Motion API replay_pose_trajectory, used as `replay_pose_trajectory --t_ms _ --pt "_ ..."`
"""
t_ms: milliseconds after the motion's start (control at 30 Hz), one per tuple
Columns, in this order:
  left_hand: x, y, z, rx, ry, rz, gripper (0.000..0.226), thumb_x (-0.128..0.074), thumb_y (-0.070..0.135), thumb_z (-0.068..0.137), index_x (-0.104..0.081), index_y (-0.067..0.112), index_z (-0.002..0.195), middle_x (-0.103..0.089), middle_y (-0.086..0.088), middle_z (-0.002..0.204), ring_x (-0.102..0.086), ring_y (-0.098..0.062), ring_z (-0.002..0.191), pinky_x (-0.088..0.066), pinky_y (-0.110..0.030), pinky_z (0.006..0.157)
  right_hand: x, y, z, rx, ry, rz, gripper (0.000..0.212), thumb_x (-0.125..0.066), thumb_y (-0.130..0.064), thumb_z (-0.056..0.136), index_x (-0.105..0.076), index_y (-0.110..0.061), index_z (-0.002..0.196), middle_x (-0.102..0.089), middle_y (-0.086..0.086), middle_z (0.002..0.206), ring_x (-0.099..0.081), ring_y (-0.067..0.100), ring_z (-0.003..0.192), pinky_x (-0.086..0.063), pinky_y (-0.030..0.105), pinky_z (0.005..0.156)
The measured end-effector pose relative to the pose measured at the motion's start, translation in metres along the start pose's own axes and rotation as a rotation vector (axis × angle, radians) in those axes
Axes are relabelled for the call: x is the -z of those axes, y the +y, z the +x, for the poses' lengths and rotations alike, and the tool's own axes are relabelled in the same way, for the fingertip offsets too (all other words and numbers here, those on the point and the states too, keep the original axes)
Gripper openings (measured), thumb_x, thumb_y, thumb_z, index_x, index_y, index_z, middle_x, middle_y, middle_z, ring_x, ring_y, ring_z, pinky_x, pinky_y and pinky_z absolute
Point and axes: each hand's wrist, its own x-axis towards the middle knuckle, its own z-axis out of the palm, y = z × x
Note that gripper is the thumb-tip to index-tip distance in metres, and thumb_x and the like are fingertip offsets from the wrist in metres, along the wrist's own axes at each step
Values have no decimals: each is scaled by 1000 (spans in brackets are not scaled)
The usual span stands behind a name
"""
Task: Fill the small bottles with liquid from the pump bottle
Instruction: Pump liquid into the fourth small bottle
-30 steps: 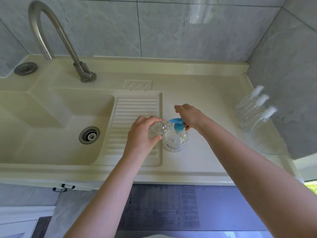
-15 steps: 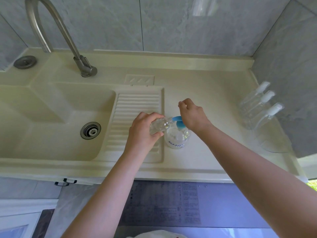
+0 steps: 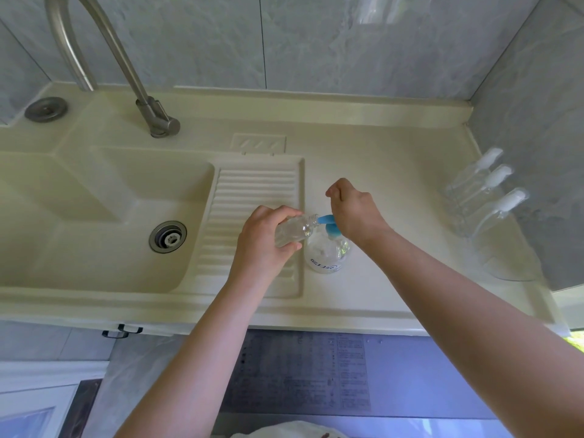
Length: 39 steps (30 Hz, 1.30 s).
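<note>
Left hand [image 3: 264, 240] grips a small clear bottle [image 3: 292, 230], tilted, its mouth at the blue nozzle. Right hand [image 3: 355, 210] presses the pump bottle [image 3: 327, 252] on the bench [image 3: 379, 172].

Our left hand [image 3: 265, 238] curls fingers and thumb round small clear plastic bottle [image 3: 295, 230], holding it tilted, mouth toward right. Our right hand [image 3: 355, 210] rests on blue pump head [image 3: 328, 220], fingers loosely bent. Both forearms bare, extended forward.

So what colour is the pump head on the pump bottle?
Light blue; the pump head shows best in the head view, above the clear pump bottle.
</note>
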Motion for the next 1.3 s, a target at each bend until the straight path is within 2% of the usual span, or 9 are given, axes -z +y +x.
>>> replay_pose_trajectory --t_ms 233,400,500,700,867,967,1067,1167,1300 --pt "1 -2 -3 -9 6 1 52 -85 16 68 -66 38 110 -54 7 101 -57 -15 98 -48 -35 92 5 8 7 55 -93 -144 40 -24 -26 106 -49 -9 133 -54 12 132 -51 33 114 -32 32 83" --pt "3 -1 -3 -13 11 -8 51 -85 16 68 -66 37 110 -54 6 100 -57 -14 96 -46 -30 91 5 7 5 64 -57 -69 40 -30 -36 105 -53 -10 126 -60 11 112 -47 24 91 -43 38 90" --pt "2 -1 -3 -24 6 -8 50 -85 15 67 -66 36 110 -55 5 99 -57 -13 94 -45 -27 89 2 6 4 101 -50 -116 37 -29 -30 106 -52 -9 127 -62 13 114 -50 27 91 -40 35 82" --pt "1 0 -4 -11 8 -5 51 -84 16 68 -66 36 111 -54 6 102 -57 -14 97 -47 -31 92 2 2 0 98 -13 -109 35 -29 -30 106 -52 -10 123 -63 15 112 -54 30 94 -44 38 85" --pt "0 1 -4 -21 1 30 51 -83 17 69 -65 37 113 -53 8 102 -57 -15 100 -48 -38 93 1 -2 -8 48 -27 -31 27 -35 -12 98 -53 -5 118 -63 23 103 -60 44 96 -53 49 82" --pt "1 2 -5 -18 -6 42 51 -83 18 70 -64 38 113 -52 9 101 -57 -15 100 -48 -40 92 3 -7 -10 -4 -46 4 32 -29 -19 102 -53 -6 119 -63 17 114 -57 39 92 -50 41 77" --pt "0 4 -7 -15 6 37 50 -83 17 69 -65 38 111 -51 10 99 -57 -14 98 -49 -39 91 10 -9 -7 -57 -68 22 38 -30 -31 103 -54 -7 121 -60 15 115 -58 35 93 -50 41 85" --pt "0 3 -10 -24 8 35 51 -84 17 68 -65 37 111 -50 11 98 -57 -14 97 -49 -38 91 15 -8 -4 -109 -118 45 45 -32 -41 100 -57 -9 119 -63 13 95 -62 31 75 -55 43 88" --pt "1 0 -12 -18 21 34 51 -84 19 68 -65 37 111 -51 10 99 -58 -16 98 -49 -38 91 21 -10 -1 -137 -164 79 55 -33 -50 99 -60 -5 119 -63 13 80 -65 32 77 -54 47 94"
